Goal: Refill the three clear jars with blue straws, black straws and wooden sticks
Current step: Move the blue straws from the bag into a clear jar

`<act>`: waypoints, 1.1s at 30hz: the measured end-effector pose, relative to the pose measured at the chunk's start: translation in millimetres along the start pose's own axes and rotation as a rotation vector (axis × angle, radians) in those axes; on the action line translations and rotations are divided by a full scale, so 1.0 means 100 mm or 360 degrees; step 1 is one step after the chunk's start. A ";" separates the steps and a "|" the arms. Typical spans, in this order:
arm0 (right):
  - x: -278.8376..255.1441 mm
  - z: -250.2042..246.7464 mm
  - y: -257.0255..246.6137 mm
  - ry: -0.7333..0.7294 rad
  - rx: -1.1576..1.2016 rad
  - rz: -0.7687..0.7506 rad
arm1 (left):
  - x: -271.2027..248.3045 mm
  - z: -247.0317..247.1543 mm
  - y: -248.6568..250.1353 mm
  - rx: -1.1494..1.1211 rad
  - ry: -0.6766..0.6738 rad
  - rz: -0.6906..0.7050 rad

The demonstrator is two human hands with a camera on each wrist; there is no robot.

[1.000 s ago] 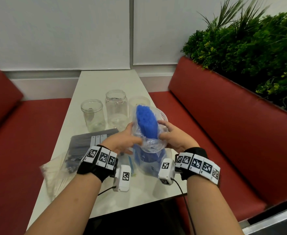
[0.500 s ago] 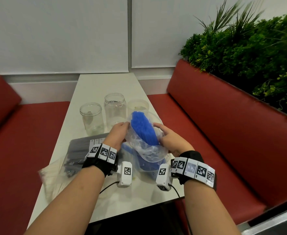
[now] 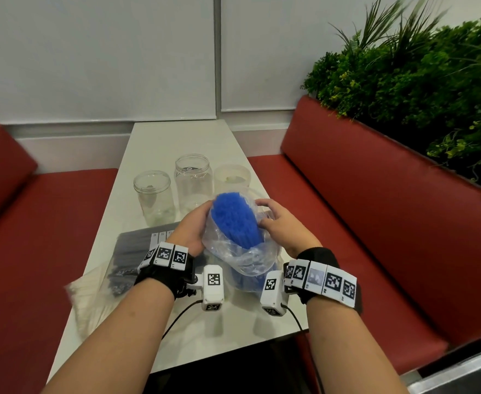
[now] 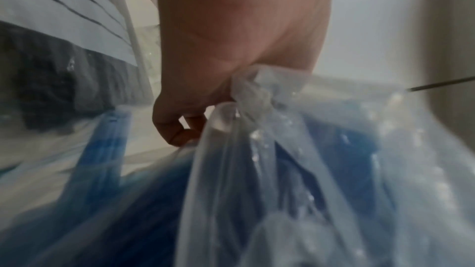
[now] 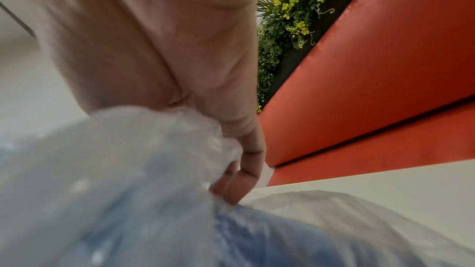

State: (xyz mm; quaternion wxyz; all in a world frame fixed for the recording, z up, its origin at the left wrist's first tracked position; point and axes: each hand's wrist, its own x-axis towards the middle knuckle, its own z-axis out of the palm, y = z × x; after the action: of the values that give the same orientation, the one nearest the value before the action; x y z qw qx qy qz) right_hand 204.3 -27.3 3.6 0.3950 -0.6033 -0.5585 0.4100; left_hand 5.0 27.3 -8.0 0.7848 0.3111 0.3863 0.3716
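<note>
A thick bundle of blue straws [image 3: 235, 221] stands upright in a clear plastic bag [image 3: 242, 260] near the table's front edge. My left hand [image 3: 193, 228] grips the bag's bunched left rim [image 4: 246, 88], and my right hand [image 3: 279, 223] grips its right rim [image 5: 205, 135]; the plastic is rolled down below the straw tops. Three clear jars stand just behind: a short one [image 3: 154, 196] at left, a taller one [image 3: 194, 182] in the middle and a third [image 3: 232, 177] at right. A bag of black straws [image 3: 132, 255] lies left of my left wrist, and a bag of wooden sticks [image 3: 87, 297] hangs over the table's left edge.
The narrow white table [image 3: 176, 137] runs away from me between red benches [image 3: 347, 209]. A hedge of green plants [image 3: 418, 81] tops the right bench's back. A few loose blue straws [image 4: 107, 143] lie on the table under the bag.
Both hands have shifted on the bag and pushed its plastic lower, so more of the blue bundle stands out. The view has tipped slightly downward.
</note>
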 end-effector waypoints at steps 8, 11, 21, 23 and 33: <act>0.11 0.06 -0.06 0.0179 -0.0149 -0.0086 | 0.08 -0.03 -0.05 0.0040 0.0089 0.0116; 0.13 0.06 -0.06 0.0090 -0.0132 -0.0052 | 0.11 -0.04 -0.05 -0.0004 0.0069 0.0102; 0.19 0.03 0.05 0.0032 0.0163 -0.0074 | 0.12 0.02 -0.06 -0.0074 -0.0190 -0.0123; 0.19 0.02 0.07 0.0039 0.0309 -0.0040 | 0.17 0.01 -0.03 0.0041 -0.0024 -0.0068; 0.07 -0.27 0.13 -0.0171 -0.0252 0.0104 | 0.32 0.03 -0.10 0.0438 0.0571 0.0135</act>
State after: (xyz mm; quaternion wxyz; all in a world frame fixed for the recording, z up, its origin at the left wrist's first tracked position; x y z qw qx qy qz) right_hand 234.2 -21.4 0.4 0.3020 -0.6278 -0.5894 0.4090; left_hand 24.8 48.1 -25.8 0.6374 0.3602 0.5532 0.3974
